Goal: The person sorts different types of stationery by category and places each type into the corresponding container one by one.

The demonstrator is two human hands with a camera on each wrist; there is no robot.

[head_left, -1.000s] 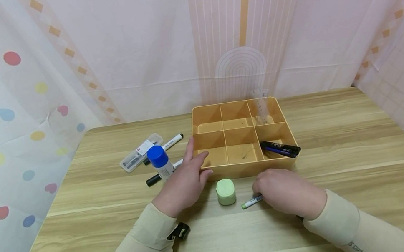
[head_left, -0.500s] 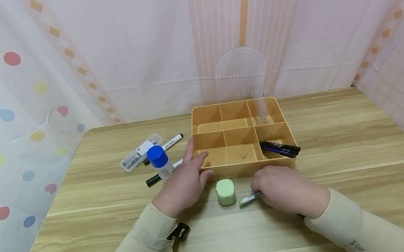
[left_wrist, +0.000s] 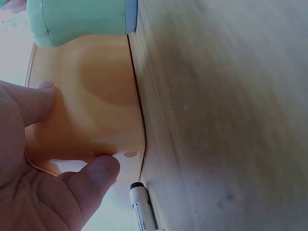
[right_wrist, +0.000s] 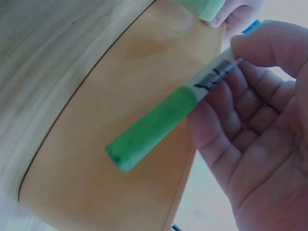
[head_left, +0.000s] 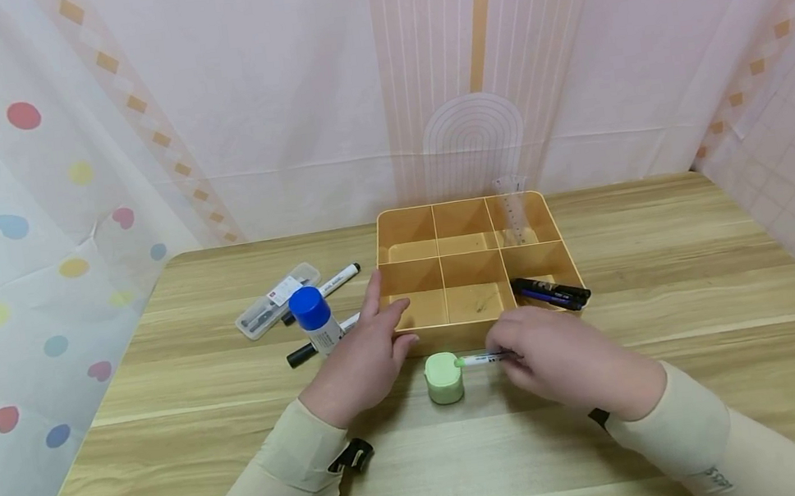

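Observation:
My right hand [head_left: 556,357] pinches a marker [head_left: 481,359] with a white barrel, between thumb and fingers, just in front of the orange divided organizer [head_left: 482,333]. In the right wrist view, the marker's green cap [right_wrist: 151,130] sticks out past the fingers, across the organizer's front wall. Its other green end overlaps a pale green rounded container [head_left: 445,379] in the head view. My left hand [head_left: 362,360] rests at the organizer's front left corner, fingers extended. There its thumb [left_wrist: 41,98] touches the front wall and a finger [left_wrist: 98,171] lies along the side.
Dark pens [head_left: 552,293] lean in the front right compartment, and a clear ruler [head_left: 515,213] stands in the back right one. Left of the organizer are a blue-capped glue stick [head_left: 317,320], black-capped markers [head_left: 340,280] and a clear pencil-lead case [head_left: 277,300].
My right hand has lifted the marker off the table and moved it toward the organizer, turning it nearly level across the view. The left hand stays put.

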